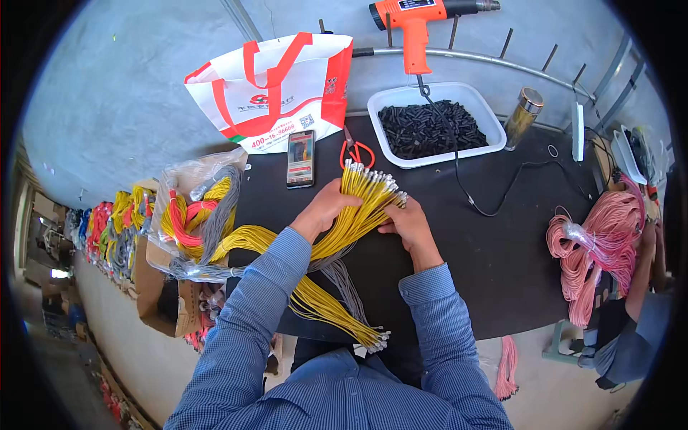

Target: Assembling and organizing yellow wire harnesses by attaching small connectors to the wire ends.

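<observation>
- Yellow wires point(337, 236) are lying in a looped bundle across the near part of the black table point(502, 265), one set of metal-tipped ends hanging by the near edge, just in front of the person.
- The left hand point(326, 208) is wrapping closed around the bundle from its left side, below the upper tips.
- The right hand point(408, 223) is closing its fingers on the same bundle from the right, so the wires are passing between the two hands and fanning out above them.
- Grey wires point(344, 276) are running under the yellow ones toward the near edge.
- At the left, a box point(154, 287) is holding more yellow, red and grey coils.
- Beyond the hands, a phone point(301, 158) and red scissors point(356, 152) are lying just past the wire tips.
- Farther back, a white tray point(401, 154) is holding black pieces, with an orange heat gun point(416, 29) hanging above it and a white-and-red bag point(276, 89) standing to its left.
- At the far right, another person's hand point(648, 240) is resting by pink wires point(595, 247).
</observation>
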Demonstrator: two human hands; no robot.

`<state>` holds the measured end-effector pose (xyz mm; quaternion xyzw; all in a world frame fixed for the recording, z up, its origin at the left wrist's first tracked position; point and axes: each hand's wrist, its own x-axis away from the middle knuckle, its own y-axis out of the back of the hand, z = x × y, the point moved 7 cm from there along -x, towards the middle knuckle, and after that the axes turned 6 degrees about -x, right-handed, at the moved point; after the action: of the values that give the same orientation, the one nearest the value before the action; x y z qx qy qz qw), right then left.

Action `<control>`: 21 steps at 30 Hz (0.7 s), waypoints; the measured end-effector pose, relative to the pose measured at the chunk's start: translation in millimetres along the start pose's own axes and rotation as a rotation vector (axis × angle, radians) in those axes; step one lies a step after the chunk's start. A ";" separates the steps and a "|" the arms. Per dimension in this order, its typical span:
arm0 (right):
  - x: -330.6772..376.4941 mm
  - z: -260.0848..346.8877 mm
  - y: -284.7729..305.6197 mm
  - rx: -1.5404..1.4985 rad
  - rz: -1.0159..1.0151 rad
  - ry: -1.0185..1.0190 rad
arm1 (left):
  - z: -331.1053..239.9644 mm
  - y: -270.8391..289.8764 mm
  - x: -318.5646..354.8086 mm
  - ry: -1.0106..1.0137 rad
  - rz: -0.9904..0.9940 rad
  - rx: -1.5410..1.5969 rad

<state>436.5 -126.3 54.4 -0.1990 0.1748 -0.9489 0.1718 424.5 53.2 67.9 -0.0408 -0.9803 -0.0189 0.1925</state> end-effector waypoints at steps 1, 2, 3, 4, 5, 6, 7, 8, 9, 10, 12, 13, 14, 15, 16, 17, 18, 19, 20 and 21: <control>0.6 1.3 1.0 -0.003 -0.005 0.002 | 0.4 1.0 -1.2 0.025 -0.016 0.084; 1.5 2.5 -1.9 -0.045 0.034 0.008 | 3.4 1.2 -0.6 0.078 -0.037 0.165; 2.9 2.3 -5.1 -0.087 0.074 -0.008 | 2.0 -6.4 0.3 0.099 0.072 0.197; 3.9 4.4 -5.5 -0.087 0.073 0.008 | -2.0 -11.0 1.6 0.068 0.117 0.210; 4.9 5.2 -8.9 -0.174 0.116 -0.001 | -4.0 -13.9 3.3 0.072 0.151 0.194; 5.8 6.5 -11.9 -0.260 0.159 -0.009 | -7.3 -20.1 5.3 0.057 0.219 0.195; 6.2 7.0 -12.0 -0.257 0.158 -0.011 | -12.7 -23.1 6.8 -0.001 0.250 0.136; 6.4 7.3 -12.1 -0.233 0.160 -0.016 | -11.9 -20.8 6.7 0.029 0.199 0.119; 6.2 7.8 -12.5 -0.212 0.170 -0.015 | -11.3 -20.4 6.6 0.042 0.178 0.049; 5.5 7.7 -11.6 -0.209 0.160 -0.020 | -10.3 -19.4 6.4 0.055 0.163 -0.024; 3.6 3.6 -6.4 -0.144 0.087 -0.062 | -5.3 -12.2 5.8 0.098 0.065 -0.027; 2.8 3.3 -5.9 -0.138 0.080 -0.057 | -0.3 -4.7 5.8 0.137 -0.033 -0.029; 2.1 3.7 -6.9 -0.148 0.091 -0.037 | 3.1 -3.9 5.7 0.138 -0.033 -0.028; 1.5 1.9 -6.3 -0.151 0.075 -0.045 | 4.9 -2.1 5.3 0.112 -0.046 0.021; 1.3 2.6 -8.7 -0.157 0.103 -0.021 | 8.5 -0.2 5.2 0.107 -0.062 0.069; 1.0 2.4 -11.0 -0.198 0.127 -0.011 | 10.6 0.7 4.8 0.086 -0.061 0.072; 1.2 2.8 -14.2 -0.248 0.167 0.002 | 13.2 2.0 4.5 0.079 -0.069 0.071; -0.1 1.4 -14.2 -0.238 0.151 -0.003 | 15.4 2.5 4.4 0.075 -0.070 0.072; -1.3 -0.8 -13.1 -0.265 0.118 -0.022 | 16.7 2.9 4.5 0.071 -0.077 0.071; -2.1 -2.9 -11.5 -0.296 0.086 -0.042 | 15.6 5.7 5.0 0.046 -0.122 0.055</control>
<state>434.1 -114.6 55.8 -0.2342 0.3177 -0.9001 0.1847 414.6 60.1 55.4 0.0246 -0.9764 -0.0046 0.2146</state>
